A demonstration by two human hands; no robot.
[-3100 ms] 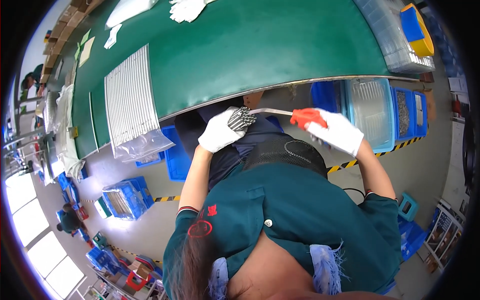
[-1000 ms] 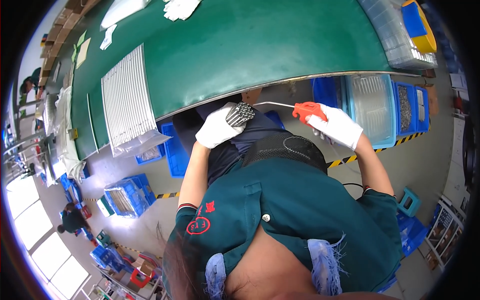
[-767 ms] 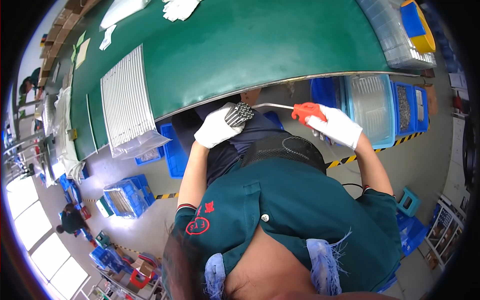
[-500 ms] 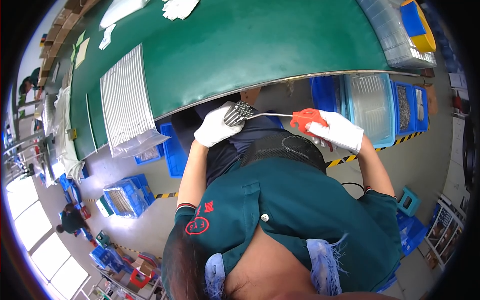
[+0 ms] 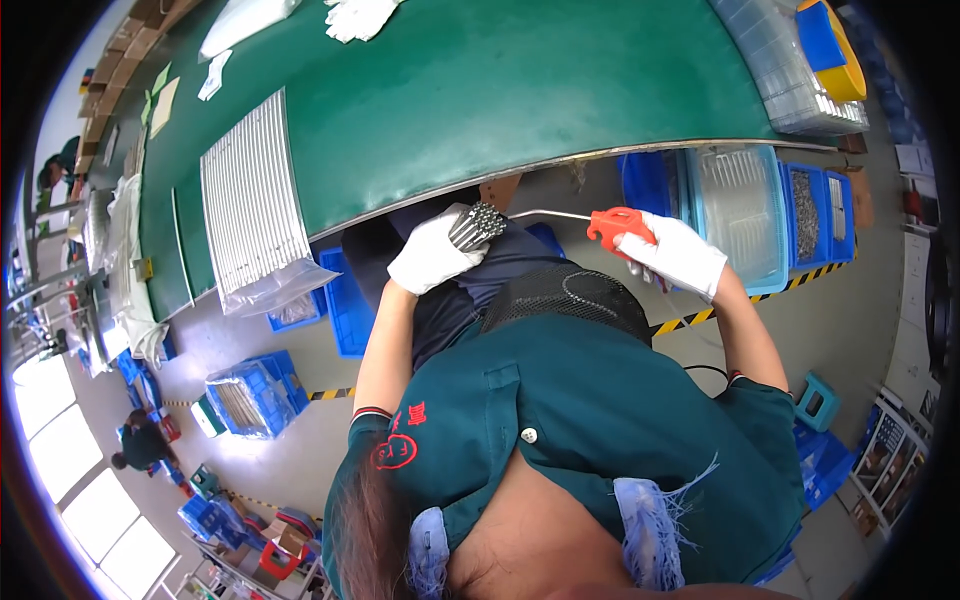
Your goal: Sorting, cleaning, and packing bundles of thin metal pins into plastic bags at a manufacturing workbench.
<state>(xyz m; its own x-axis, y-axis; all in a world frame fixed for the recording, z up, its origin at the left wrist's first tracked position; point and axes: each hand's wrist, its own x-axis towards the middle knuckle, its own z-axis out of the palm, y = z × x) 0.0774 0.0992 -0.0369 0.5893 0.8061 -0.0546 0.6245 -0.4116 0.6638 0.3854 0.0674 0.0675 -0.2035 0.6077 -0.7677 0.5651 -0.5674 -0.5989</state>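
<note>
Gripping a bundle of thin metal rods [image 5: 477, 224], my left hand [image 5: 432, 254], in a white glove, is closed around them just below the table edge, and the rod ends fan out past my fingers toward the right. My right hand [image 5: 678, 255], also gloved in white, is closed on the red handle of an air blow gun [image 5: 617, 225]; its long thin metal nozzle runs left from the handle and its tip sits just beside the rod ends. Both hands hang over my lap, in front of my dark green shirt, well clear of the tabletop.

Above them curves the green table [image 5: 520, 90]. On its left part lies a wide row of pale rods laid side by side on a clear plastic bag [image 5: 255, 215], which droops over the table edge. White gloves [image 5: 358, 15] lie at the far side of the table. Right of my right hand stand blue bins [image 5: 810, 205], one covered by a clear ribbed tray [image 5: 738, 210]. More blue crates [image 5: 250, 395] sit on the grey floor at lower left, near a strip of yellow and black tape.
</note>
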